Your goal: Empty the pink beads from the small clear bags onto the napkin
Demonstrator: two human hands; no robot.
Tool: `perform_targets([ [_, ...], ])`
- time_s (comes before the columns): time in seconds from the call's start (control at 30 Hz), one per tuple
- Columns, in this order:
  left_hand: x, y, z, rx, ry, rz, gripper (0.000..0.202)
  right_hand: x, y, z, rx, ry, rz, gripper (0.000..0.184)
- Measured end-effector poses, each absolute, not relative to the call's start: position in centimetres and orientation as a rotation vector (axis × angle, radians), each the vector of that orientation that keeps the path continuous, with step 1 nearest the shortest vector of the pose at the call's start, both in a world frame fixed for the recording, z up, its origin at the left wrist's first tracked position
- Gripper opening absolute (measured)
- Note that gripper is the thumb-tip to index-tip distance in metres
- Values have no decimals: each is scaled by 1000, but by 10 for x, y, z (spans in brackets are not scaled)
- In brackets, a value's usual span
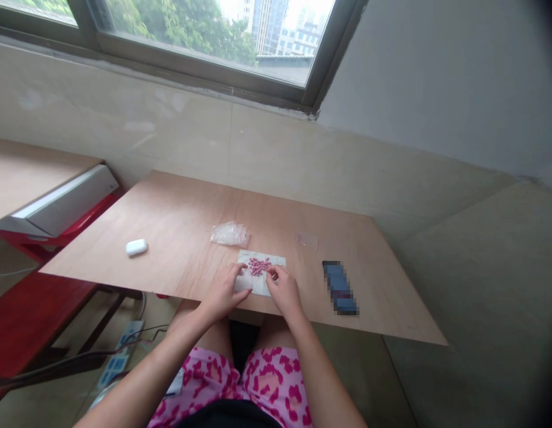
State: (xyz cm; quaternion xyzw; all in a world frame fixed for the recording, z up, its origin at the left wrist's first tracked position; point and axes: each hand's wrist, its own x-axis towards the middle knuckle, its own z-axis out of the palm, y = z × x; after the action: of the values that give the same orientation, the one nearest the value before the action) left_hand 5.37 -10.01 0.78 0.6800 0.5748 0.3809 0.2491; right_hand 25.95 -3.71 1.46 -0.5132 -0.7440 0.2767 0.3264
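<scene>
A white sheet (264,288) lies near the table's front edge with a cluster of small pink beads (258,266) on it. Left of the beads, my left hand (226,288) curves its thumb and fingers around a small clear zip bag (244,279) whose reddish edge shows. My right hand (283,289) is at the right side of the beads, its thumb and fingertips pinched together low over the sheet. Whatever is between those fingertips is too small to make out.
Behind the sheet lies a pile of clear plastic bags (231,234); another clear bag (307,240) lies to its right. A blurred-out phone (340,288) rests at right, a white earbud case (136,247) at left. The wooden table (177,208) stands by the wall.
</scene>
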Motion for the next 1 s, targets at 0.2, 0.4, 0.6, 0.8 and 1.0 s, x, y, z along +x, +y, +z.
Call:
perform_targets([
  [0.2, 51, -99, 5, 1868, 1569, 1001, 54, 257, -39, -4, -1384, -2106, 540, 20],
  [0.4, 52, -100, 6, 1897, 1554, 990, 55, 247, -39, -4, -1419, -2106, 511, 16],
  [0.6, 50, -99, 7, 1898, 1577, 990, 53, 249, -37, 1, -1386, -1991, 577, 12],
  [0.8, 51, -99, 8, 1868, 1566, 1009, 57, 244, -46, 35, -1278, -1401, 1058, 21],
  [1.0, 50, -98, 9, 1881, 1572, 1020, 54, 238, -52, 43, -1191, -1750, 1023, 13],
])
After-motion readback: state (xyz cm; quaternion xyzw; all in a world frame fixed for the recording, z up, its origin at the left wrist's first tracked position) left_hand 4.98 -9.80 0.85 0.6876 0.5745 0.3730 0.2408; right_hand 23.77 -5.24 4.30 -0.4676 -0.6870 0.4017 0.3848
